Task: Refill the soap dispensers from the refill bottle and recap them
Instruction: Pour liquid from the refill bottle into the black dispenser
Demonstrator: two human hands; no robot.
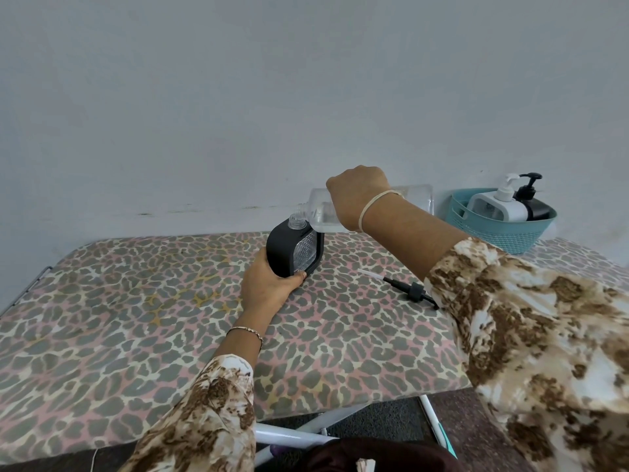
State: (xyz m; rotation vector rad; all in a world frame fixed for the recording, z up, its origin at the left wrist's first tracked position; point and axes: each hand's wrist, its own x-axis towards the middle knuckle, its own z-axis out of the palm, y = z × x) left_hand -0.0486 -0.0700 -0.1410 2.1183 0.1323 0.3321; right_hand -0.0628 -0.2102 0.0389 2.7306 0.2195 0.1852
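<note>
head view: soap going from bottle to dispenser

left hand (269,287) grips the uncapped black dispenser (289,250), upright on the leopard-print cloth (136,318). right hand (357,195) is wrapped round the clear refill bottle (417,195), tipped with its neck at the dispenser's mouth. a loose pump (413,290) lies at 4 o'clock. at 3 o'clock a teal basket (503,233) holds a white dispenser (500,207) and a dark dispenser (536,207).

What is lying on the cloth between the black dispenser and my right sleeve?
The black pump head with its clear dip tube lies on the leopard-print cloth between the black dispenser and the right sleeve; head view shows it.
</note>
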